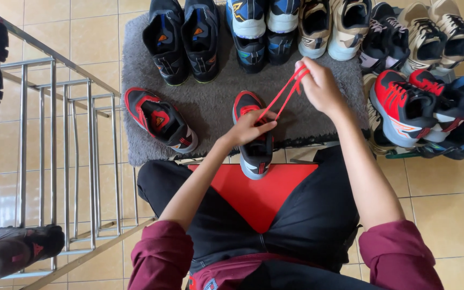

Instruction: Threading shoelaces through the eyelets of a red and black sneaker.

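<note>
A black and red sneaker point(254, 150) stands on the grey mat point(216, 102) in front of my knees. My left hand point(248, 128) rests on its tongue and pinches the red lace point(283, 96) low down. My right hand point(318, 86) holds the lace's upper end, pulled taut up and to the right. The matching sneaker point(161, 119) lies to the left on the mat, untouched.
Several pairs of sneakers line the mat's far edge point(253, 32) and pile up at the right point(425, 107). A metal shoe rack point(44, 161) with dark shoes stands at the left. Beige floor tiles point(441, 204) surround me.
</note>
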